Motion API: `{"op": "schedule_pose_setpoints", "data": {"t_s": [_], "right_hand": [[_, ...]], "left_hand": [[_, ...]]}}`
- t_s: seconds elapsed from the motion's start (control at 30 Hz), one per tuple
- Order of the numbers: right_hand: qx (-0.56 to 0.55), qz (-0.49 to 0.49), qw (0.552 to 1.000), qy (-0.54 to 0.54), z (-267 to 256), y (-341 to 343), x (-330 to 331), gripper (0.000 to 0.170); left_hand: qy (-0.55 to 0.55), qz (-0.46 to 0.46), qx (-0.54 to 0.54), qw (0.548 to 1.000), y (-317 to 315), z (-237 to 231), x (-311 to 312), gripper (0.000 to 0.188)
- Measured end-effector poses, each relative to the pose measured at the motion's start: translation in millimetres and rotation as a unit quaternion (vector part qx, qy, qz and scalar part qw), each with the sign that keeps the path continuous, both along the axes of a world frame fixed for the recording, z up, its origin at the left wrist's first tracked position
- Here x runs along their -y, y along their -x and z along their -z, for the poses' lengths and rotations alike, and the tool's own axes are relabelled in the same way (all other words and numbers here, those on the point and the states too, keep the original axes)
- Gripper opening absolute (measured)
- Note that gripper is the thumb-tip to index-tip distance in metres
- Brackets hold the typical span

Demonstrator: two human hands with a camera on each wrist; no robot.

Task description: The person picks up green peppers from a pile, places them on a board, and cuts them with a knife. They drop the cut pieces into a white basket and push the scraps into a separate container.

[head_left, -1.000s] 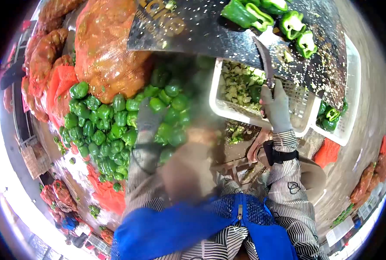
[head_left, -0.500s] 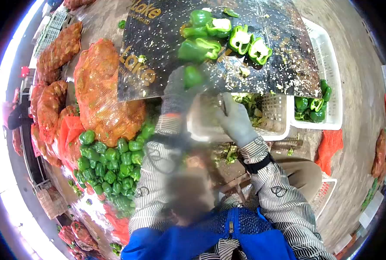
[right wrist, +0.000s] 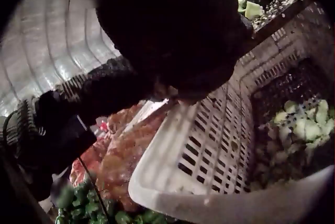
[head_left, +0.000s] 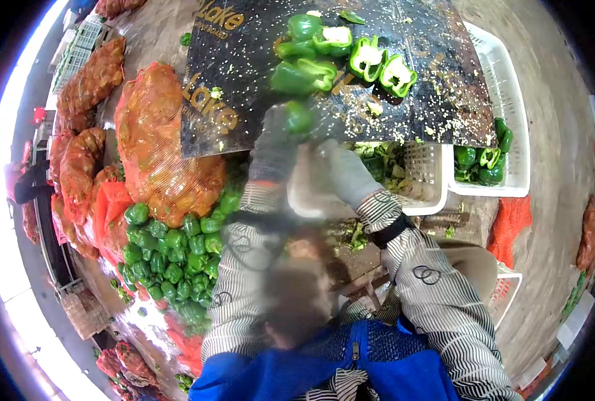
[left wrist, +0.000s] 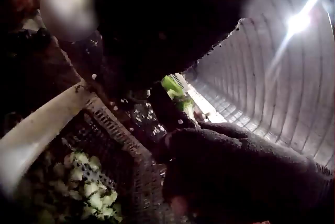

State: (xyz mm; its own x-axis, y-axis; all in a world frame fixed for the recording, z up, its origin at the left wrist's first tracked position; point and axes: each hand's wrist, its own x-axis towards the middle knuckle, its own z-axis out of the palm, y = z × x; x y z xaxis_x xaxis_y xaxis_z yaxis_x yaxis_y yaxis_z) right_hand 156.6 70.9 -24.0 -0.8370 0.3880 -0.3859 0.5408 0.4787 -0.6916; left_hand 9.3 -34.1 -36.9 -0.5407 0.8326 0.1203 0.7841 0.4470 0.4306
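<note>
My gloved left hand (head_left: 272, 147) grips a whole green pepper (head_left: 299, 119) by the near edge of the dark board (head_left: 257, 60); the pepper is blurred. Close on its right, the gloved right hand (head_left: 351, 175) has its fingers curled, above a white crate (head_left: 427, 210) of pale green scraps. A thin blade-like strip (right wrist: 149, 111) shows beside that hand in the right wrist view; the handle is hidden. Cut pepper pieces (head_left: 367, 60) lie on the board among scattered seeds. Both hands are dark in the wrist views.
A heap of whole green peppers (head_left: 177, 257) lies at left, beside a big orange net sack (head_left: 164, 147). Another white crate (head_left: 526, 160) with peppers stands at right, partly under the board. Orange netting (head_left: 511, 230) lies below it.
From the pepper heap, my left hand has moved up to the board's edge and now holds a pepper. The right hand has moved left toward it from over the scrap crate.
</note>
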Motion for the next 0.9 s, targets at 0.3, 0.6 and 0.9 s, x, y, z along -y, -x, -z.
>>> {"op": "schedule_pose_setpoints", "data": {"t_s": [0.3,0.6,0.9], "right_hand": [[0.026,0.029,0.998,0.055,-2.7,-24.6,8.0,0.038],[-0.103,0.165,0.981,-0.013,32.7,-78.4,2.1,0.037],[-0.008,0.251,0.962,0.104,43.4,-73.1,2.5,0.069]], "left_hand": [[-0.045,-0.047,0.047,0.997,8.5,2.8,-7.3,0.053],[-0.205,-0.094,0.04,0.973,50.7,-17.1,-31.5,0.041],[0.114,-0.25,0.023,0.961,33.2,126.5,140.9,0.033]]}}
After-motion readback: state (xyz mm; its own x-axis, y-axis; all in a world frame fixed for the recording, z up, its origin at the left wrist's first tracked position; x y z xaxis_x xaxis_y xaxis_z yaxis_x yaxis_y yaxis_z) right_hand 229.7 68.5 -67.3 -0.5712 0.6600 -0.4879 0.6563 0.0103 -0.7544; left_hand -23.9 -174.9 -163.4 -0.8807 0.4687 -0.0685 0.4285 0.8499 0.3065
